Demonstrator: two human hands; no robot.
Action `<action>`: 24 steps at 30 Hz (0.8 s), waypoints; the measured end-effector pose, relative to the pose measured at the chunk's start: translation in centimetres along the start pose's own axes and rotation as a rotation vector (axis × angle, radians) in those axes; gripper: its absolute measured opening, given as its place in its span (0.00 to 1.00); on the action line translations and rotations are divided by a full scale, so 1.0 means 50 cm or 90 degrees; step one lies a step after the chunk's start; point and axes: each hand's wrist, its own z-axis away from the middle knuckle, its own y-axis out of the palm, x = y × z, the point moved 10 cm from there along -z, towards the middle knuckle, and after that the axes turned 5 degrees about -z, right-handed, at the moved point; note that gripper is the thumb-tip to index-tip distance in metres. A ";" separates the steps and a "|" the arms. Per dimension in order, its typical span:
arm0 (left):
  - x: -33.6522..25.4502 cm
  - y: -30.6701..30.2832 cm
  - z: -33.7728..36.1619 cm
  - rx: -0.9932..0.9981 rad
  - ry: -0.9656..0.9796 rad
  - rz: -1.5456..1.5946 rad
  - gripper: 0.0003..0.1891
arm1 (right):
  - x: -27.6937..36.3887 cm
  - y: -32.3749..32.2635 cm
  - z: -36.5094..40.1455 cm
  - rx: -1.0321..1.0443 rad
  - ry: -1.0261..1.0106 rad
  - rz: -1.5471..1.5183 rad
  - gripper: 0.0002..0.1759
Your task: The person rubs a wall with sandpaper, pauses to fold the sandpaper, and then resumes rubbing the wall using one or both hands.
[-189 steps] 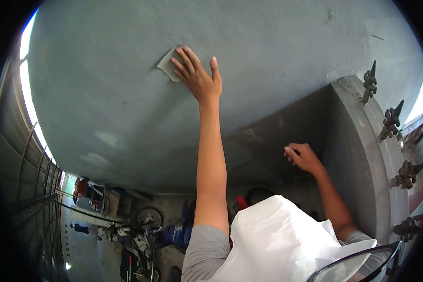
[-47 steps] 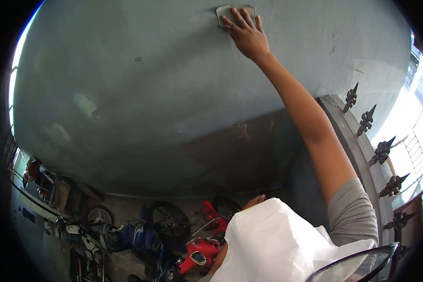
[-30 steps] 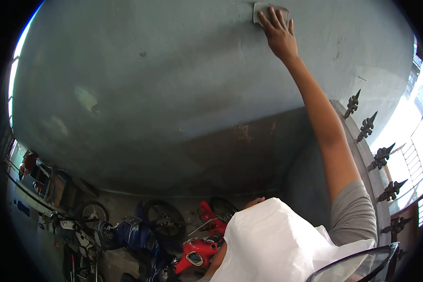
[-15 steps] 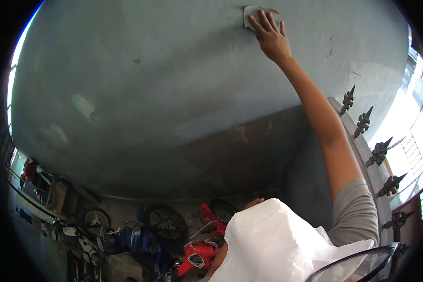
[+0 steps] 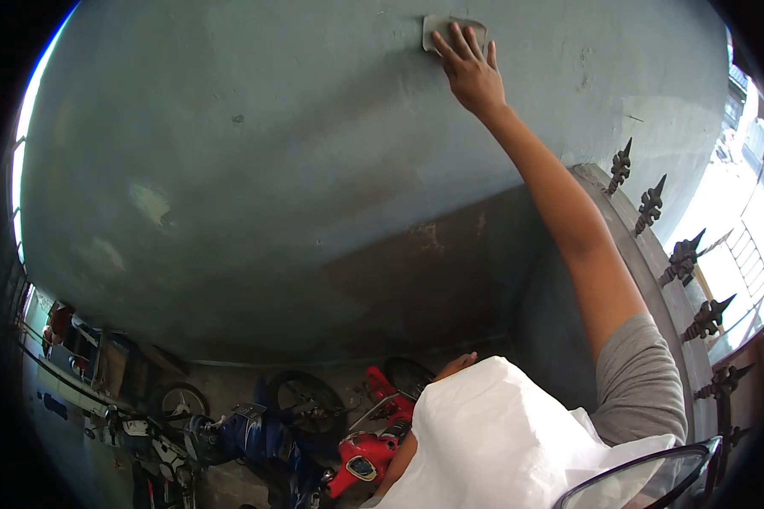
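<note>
Behind the white covering (image 5: 518,424), the left hand (image 5: 457,366) shows only partly; its grip I cannot tell. Beyond, the right hand (image 5: 474,78), spread flat, now presses the grey sheet (image 5: 444,25), previously under the left, high above the wall's (image 5: 339,161) bottom edge.

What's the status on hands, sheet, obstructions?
Right hand spread over sheet, against wall. Left hand low, partly hidden by white covering. No obstruction visible right around the sheet.
</note>
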 end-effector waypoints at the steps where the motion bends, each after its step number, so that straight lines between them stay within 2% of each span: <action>1: -0.002 -0.002 -0.003 -0.003 0.005 0.000 0.37 | 0.000 -0.006 0.008 -0.004 -0.004 0.000 0.30; 3: 0.013 -0.006 -0.018 -0.007 0.027 -0.026 0.37 | -0.005 0.001 0.001 0.042 -0.006 0.055 0.29; 7: 0.025 -0.006 -0.033 -0.009 0.034 -0.020 0.37 | -0.016 -0.046 -0.095 -0.028 -0.023 0.057 0.29; 9: 0.023 -0.001 -0.028 -0.009 0.028 -0.012 0.37 | -0.010 -0.047 -0.144 0.151 0.043 0.006 0.31; 11: 0.021 -0.004 -0.026 -0.007 0.025 -0.010 0.37 | -0.010 -0.022 -0.120 0.158 0.045 0.021 0.31; 13: 0.021 -0.003 -0.025 -0.006 0.026 -0.005 0.37 | -0.017 -0.011 -0.074 -0.025 0.012 0.016 0.30; 18: 0.026 0.001 -0.023 -0.006 0.026 -0.003 0.37 | -0.006 0.008 0.013 0.018 0.006 0.024 0.30; 21: 0.041 0.002 -0.021 -0.006 0.024 0.001 0.37 | -0.020 -0.005 -0.039 0.016 -0.023 0.071 0.29; 24: 0.053 0.003 -0.016 -0.008 0.018 0.010 0.37 | -0.042 -0.042 -0.129 -0.040 0.016 0.105 0.31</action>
